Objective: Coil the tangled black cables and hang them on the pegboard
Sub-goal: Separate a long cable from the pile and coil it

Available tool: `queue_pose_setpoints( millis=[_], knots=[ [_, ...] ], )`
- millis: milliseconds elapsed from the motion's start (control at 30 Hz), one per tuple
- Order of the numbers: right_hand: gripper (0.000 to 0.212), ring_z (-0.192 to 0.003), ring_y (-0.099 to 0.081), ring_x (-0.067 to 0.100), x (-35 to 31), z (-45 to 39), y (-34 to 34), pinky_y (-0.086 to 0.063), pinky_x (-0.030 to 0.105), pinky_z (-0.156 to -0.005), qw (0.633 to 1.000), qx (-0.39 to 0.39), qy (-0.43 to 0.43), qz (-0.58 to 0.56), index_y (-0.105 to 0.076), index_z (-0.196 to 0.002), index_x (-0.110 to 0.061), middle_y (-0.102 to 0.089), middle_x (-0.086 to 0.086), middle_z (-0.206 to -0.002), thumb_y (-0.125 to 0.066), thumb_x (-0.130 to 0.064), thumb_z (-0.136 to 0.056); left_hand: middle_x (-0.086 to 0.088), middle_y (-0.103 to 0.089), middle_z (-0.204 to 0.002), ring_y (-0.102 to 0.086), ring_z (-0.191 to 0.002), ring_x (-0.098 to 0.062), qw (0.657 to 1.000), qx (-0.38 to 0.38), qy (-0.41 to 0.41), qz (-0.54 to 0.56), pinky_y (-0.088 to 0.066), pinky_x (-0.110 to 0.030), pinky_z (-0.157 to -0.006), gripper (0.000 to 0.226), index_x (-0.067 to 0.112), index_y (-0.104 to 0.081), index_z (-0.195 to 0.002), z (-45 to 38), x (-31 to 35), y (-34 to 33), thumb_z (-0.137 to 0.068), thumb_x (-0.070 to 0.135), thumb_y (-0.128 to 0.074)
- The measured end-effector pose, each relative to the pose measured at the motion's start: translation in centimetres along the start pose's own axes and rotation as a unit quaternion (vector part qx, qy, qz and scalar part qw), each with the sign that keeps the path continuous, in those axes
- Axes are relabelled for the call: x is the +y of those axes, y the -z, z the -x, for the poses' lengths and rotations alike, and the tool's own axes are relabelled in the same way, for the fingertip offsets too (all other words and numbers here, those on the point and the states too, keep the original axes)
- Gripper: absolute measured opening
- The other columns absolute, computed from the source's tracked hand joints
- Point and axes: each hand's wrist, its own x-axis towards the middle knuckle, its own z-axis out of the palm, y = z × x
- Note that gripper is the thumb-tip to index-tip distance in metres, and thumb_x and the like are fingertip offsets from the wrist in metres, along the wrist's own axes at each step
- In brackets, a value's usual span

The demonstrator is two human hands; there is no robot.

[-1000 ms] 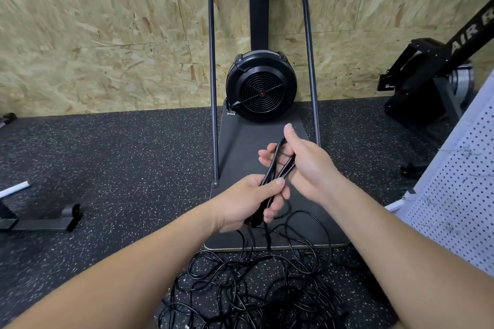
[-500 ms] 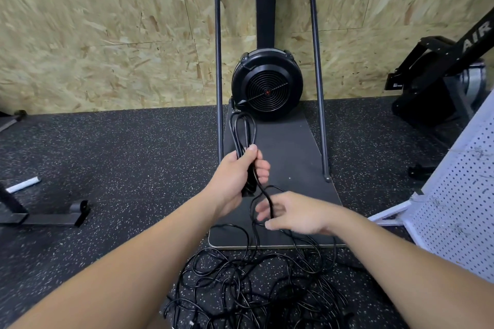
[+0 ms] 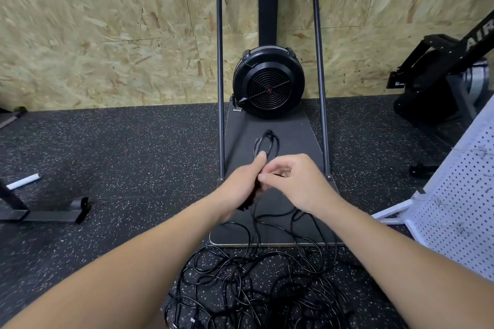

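Note:
My left hand (image 3: 242, 184) grips a small coil of black cable (image 3: 267, 143) whose loops stick up above my fingers. My right hand (image 3: 296, 181) is right beside it, fingers curled, pinching a strand of the same cable against the coil. From both hands the cable runs down to a tangled heap of black cables (image 3: 256, 291) on the floor in front of me. The white pegboard (image 3: 462, 203) leans at the right edge of the view.
A black fan machine (image 3: 268, 83) with a tall tubular frame stands on a dark platform (image 3: 291, 131) straight ahead against the chipboard wall. Another black exercise machine (image 3: 441, 72) is at the right. A low metal stand (image 3: 48, 211) lies on the speckled rubber floor at the left.
My right hand has risen from low over the heap up to the coil in my left hand, bringing a strand of cable with it. The coil stays raised.

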Motion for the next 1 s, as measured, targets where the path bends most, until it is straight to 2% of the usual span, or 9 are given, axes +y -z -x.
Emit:
queue_pose_setpoints(
  millis=[100, 200, 300, 400, 467, 567, 700, 800, 1000],
  knots=[
    [0.023, -0.061, -0.07, 0.004, -0.1, -0.1, -0.2, -0.051, 0.026, -0.066, 0.993, 0.086, -0.064, 0.055, -0.075, -0.087, -0.021, -0.076, -0.006, -0.064, -0.092, -0.036, -0.084, 0.001, -0.055, -0.068, -0.044, -0.058, -0.016, 0.994, -0.059, 0.022, 0.087, -0.036, -0.028, -0.057, 0.082, 0.017, -0.06, -0.077, 0.1, -0.5, -1.6, -0.091, 0.095, -0.043],
    [0.053, -0.074, -0.072, 0.005, 0.7, -0.4, 0.5, -0.057, 0.031, -0.073, 0.981, 0.129, -0.107, 0.099, -0.067, -0.096, -0.027, -0.077, -0.008, -0.075, -0.094, -0.064, -0.069, -0.008, -0.054, -0.075, -0.04, -0.06, -0.017, 0.983, -0.076, -0.006, 0.165, -0.032, -0.028, -0.056, 0.073, 0.013, -0.063, -0.075, -0.2, -0.3, -1.2, -0.096, 0.083, -0.058],
    [0.072, -0.093, -0.079, 0.017, 2.2, -0.8, 1.3, -0.063, 0.046, -0.094, 0.989, 0.057, -0.137, 0.002, -0.064, -0.111, -0.026, -0.079, -0.001, -0.1, -0.089, -0.076, -0.066, -0.009, -0.054, -0.077, -0.039, -0.06, -0.015, 0.976, -0.097, -0.015, 0.196, -0.03, -0.025, -0.052, 0.057, 0.012, -0.064, -0.079, -0.2, 0.4, -0.6, -0.104, 0.063, -0.064],
    [0.054, -0.111, -0.074, 0.008, 3.2, -0.5, 2.9, -0.052, 0.044, -0.115, 0.986, -0.077, -0.141, -0.036, -0.076, -0.114, -0.028, -0.081, -0.009, -0.112, -0.078, -0.074, -0.085, -0.005, -0.055, -0.075, -0.039, -0.057, -0.011, 0.97, -0.086, -0.019, 0.228, -0.03, -0.021, -0.049, 0.044, 0.007, -0.065, -0.093, -0.2, 1.0, -0.2, -0.108, 0.048, -0.065],
    [0.046, -0.1, -0.068, 0.007, 4.1, 0.0, 3.9, -0.052, 0.038, -0.104, 0.977, -0.138, -0.164, 0.018, -0.076, -0.111, -0.031, -0.076, -0.012, -0.106, -0.078, -0.07, -0.088, -0.003, -0.054, -0.077, -0.038, -0.058, -0.009, 0.963, -0.073, -0.026, 0.258, -0.029, -0.019, -0.049, 0.038, 0.006, -0.065, -0.099, -0.4, 1.0, 0.4, -0.107, 0.043, -0.069],
    [0.03, -0.095, -0.073, 0.016, 5.3, 0.2, 4.0, -0.058, 0.045, -0.094, 0.972, -0.154, -0.162, 0.077, -0.075, -0.108, -0.02, -0.081, -0.001, -0.101, -0.077, -0.048, -0.098, -0.001, -0.052, -0.078, -0.037, -0.06, -0.009, 0.96, -0.063, -0.041, 0.268, -0.03, -0.019, -0.052, 0.032, 0.012, -0.065, -0.094, -0.7, 0.8, 1.2, -0.099, 0.04, -0.078],
    [0.023, -0.087, -0.081, 0.038, 3.0, -0.4, 4.6, -0.068, 0.053, -0.087, 0.986, -0.069, -0.152, 0.028, -0.073, -0.105, 0.001, -0.082, 0.013, -0.092, -0.062, -0.019, -0.111, -0.002, -0.05, -0.078, -0.039, -0.063, -0.014, 0.983, -0.029, -0.056, 0.174, -0.03, -0.025, -0.058, 0.036, 0.02, -0.06, -0.085, -0.9, 0.1, 2.0, -0.091, 0.043, -0.088],
    [0.025, -0.074, -0.08, 0.041, 0.1, -0.3, 4.7, -0.066, 0.041, -0.066, 0.99, -0.008, -0.113, -0.08, -0.073, -0.104, 0.003, -0.08, 0.021, -0.091, -0.069, -0.021, -0.109, -0.003, -0.051, -0.075, -0.042, -0.063, -0.015, 0.994, -0.055, -0.068, 0.07, -0.032, -0.025, -0.057, 0.034, 0.016, -0.063, -0.086, -0.5, -0.4, 1.6, -0.095, 0.04, -0.084],
    [0.032, -0.058, -0.073, 0.034, -1.9, -0.2, 2.7, -0.06, 0.039, -0.053, 0.974, 0.12, -0.098, -0.164, -0.077, -0.093, 0.005, -0.078, 0.024, -0.084, -0.073, -0.023, -0.106, -0.003, -0.077, -0.102, -0.062, -0.079, -0.007, 0.984, -0.144, -0.098, 0.041, -0.042, -0.028, -0.066, 0.009, 0.028, -0.071, -0.096, 0.6, -0.6, -1.4, -0.1, 0.033, -0.078]
  ],
)
